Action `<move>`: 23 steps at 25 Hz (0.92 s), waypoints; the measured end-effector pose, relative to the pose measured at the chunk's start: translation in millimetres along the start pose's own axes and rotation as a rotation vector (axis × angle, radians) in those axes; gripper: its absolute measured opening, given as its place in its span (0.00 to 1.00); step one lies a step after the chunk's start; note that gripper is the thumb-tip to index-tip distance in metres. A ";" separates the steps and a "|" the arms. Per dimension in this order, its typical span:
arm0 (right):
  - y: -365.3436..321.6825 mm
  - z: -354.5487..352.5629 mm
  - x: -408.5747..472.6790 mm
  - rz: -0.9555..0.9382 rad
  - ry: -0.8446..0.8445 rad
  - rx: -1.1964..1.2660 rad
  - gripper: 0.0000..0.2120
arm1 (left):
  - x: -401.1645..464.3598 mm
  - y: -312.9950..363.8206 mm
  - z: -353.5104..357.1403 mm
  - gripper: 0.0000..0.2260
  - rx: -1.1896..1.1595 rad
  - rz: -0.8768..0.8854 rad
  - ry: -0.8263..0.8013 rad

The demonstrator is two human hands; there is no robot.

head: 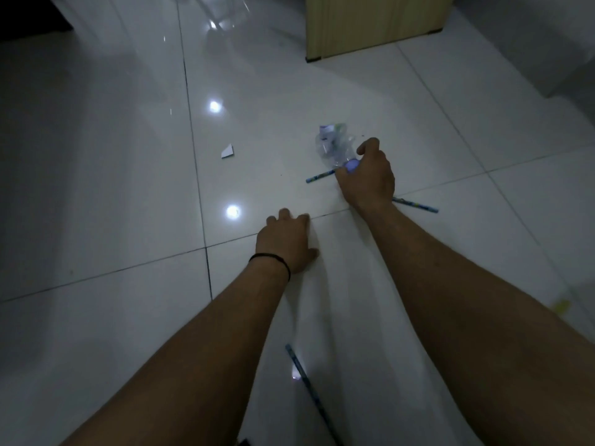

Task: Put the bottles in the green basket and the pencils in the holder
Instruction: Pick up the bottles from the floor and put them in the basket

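We are observing a crushed clear bottle [335, 146] lying on the white tiled floor [112, 188], its long axis running from 11 o'clock down to 5 o'clock, cap end pointing toward the right hand [368, 178]. That hand is closing around the cap end, fingers curling over it. A blue pencil [318, 176] is lying beneath the hand, pointing toward 8 o'clock. The left hand [286, 241] is resting flat, holding nothing. Another pencil [301, 370] is lying between the forearms.
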State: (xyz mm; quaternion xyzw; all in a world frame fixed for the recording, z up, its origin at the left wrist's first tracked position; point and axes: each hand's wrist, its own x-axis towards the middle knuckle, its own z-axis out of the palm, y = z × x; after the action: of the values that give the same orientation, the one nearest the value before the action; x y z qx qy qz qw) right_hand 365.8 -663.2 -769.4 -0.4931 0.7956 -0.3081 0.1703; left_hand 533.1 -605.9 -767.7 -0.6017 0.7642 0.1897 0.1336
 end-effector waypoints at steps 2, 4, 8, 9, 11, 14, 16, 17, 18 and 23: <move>-6.7 -8.9 -10.4 -0.027 0.072 0.062 0.17 | -14.3 -3.8 -2.8 0.22 -0.033 0.028 0.090; -14.0 -21.5 -21.3 -0.039 0.119 0.079 0.15 | -26.7 -4.8 -10.2 0.16 -0.057 0.044 0.178; -31.0 -60.7 -56.2 -0.106 0.187 0.041 0.14 | -55.1 5.1 -40.7 0.14 -0.113 0.110 0.351; -36.8 -72.3 -68.7 -0.143 0.210 0.026 0.14 | -63.2 7.9 -49.5 0.13 -0.133 0.133 0.395; -48.4 -95.6 -99.2 -0.222 0.256 -0.012 0.15 | -82.1 13.3 -65.0 0.13 -0.185 0.179 0.483; -60.6 -127.5 -150.4 -0.278 0.303 -0.065 0.15 | -113.3 22.7 -79.9 0.14 -0.250 0.253 0.603; -62.6 -145.6 -186.7 -0.264 0.324 -0.094 0.15 | -132.7 29.7 -83.6 0.14 -0.266 0.320 0.646; -62.5 -153.2 -203.9 -0.255 0.331 -0.108 0.15 | -141.5 33.2 -84.1 0.15 -0.266 0.350 0.647; -61.4 -160.3 -220.1 -0.247 0.336 -0.123 0.15 | -150.4 37.7 -83.9 0.16 -0.262 0.378 0.638; -53.1 -201.7 -298.4 -0.238 0.441 -0.180 0.14 | -204.0 66.0 -74.6 0.13 -0.286 0.546 0.636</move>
State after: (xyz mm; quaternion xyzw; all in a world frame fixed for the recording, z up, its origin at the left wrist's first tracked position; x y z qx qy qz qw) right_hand 421.9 -350.0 -592.5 -0.5174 0.7739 -0.3540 -0.0892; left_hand 519.8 -448.8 -604.4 -0.4189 0.8643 0.1274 -0.2477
